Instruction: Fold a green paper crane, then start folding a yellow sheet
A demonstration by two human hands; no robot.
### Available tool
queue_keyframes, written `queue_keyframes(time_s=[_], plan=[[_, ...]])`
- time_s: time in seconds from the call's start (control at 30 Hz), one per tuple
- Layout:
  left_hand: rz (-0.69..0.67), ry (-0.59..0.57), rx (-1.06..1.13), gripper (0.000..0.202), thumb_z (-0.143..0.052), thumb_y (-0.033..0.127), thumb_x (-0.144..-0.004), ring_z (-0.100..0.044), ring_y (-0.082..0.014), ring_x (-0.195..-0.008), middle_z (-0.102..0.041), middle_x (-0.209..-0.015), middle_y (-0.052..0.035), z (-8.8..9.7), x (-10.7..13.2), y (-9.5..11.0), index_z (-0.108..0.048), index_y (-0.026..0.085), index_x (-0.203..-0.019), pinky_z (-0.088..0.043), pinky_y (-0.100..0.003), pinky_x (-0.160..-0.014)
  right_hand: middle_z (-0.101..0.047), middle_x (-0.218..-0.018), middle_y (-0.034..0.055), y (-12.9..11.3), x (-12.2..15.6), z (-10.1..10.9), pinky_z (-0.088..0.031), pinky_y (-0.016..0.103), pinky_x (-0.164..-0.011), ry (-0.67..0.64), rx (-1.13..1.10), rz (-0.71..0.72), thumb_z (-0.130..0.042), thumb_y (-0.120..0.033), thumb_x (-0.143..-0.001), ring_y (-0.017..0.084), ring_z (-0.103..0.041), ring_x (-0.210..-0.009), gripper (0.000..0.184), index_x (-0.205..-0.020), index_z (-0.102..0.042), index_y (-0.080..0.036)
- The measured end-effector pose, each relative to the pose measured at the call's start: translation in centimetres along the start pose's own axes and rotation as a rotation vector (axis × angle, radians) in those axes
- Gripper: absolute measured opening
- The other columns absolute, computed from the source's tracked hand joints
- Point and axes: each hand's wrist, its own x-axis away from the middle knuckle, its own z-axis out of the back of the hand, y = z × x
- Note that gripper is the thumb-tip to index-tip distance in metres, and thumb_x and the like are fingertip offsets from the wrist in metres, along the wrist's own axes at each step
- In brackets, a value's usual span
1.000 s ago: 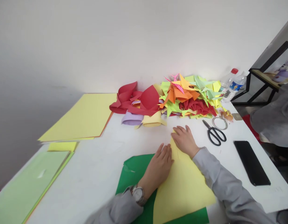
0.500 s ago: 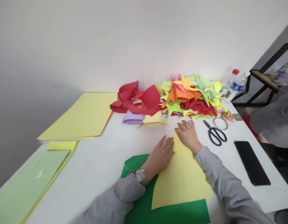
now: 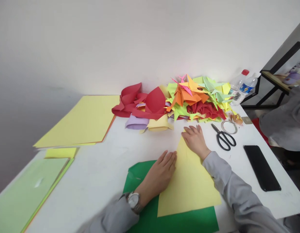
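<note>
A yellow paper sheet [image 3: 188,184], narrow at its far tip and wide at the near edge, lies on a dark green sheet [image 3: 188,221]. Along its left edge my left hand [image 3: 158,174] rests flat, fingers stretched forward. My right hand [image 3: 195,139] presses on the far tip, palm down, with the fingers slightly bent and apart; it covers part of that tip. Black-handled scissors [image 3: 226,140] lie right of my right hand, beside a ring-shaped roll of tape [image 3: 229,127].
Folded colourful paper pieces [image 3: 195,97] and red paper loops [image 3: 154,102] are heaped by the wall. Yellow sheets [image 3: 79,123] and pale green sheets [image 3: 28,187] lie left. A black phone [image 3: 262,168] and plastic bottles [image 3: 245,90] stand right; a person in grey [image 3: 283,119] is beyond the table.
My left hand has slid down the yellow sheet's left edge, towards me and a little left. My right hand stays at the far tip.
</note>
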Motion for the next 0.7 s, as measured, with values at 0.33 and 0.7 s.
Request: queue_keyframes(time_s=[0.33,0.7], plan=[[-0.023,0.034,-0.03,0.041,-0.032,0.008,-0.093,-0.054,-0.0287,-0.125,-0.06,-0.13,-0.021,0.7,2.2,1.0,-0.056,0.003,-0.126,-0.037,-0.049,-0.109,-0.06,-0.132,0.0056,0.0,0.0,-0.2,-0.022,0.058,-0.105,0.021,-0.005,-0.009,-0.043,-0.025,-0.099,0.03,-0.046,-0.122,0.024,-0.103,-0.067,-0.026],[-0.082,0.016,0.007,0.039,-0.033,0.007,-0.093,-0.059,-0.0261,-0.117,-0.063,-0.128,-0.0159,2.7,4.0,0.7,-0.06,0.005,-0.121,-0.036,-0.045,-0.11,-0.061,-0.131,0.0062,0.0,0.0,-0.2,-0.023,0.057,-0.104,0.022,-0.02,-0.011,-0.042,-0.025,-0.1,0.031,-0.046,-0.123,0.026,-0.103,-0.068,-0.024]])
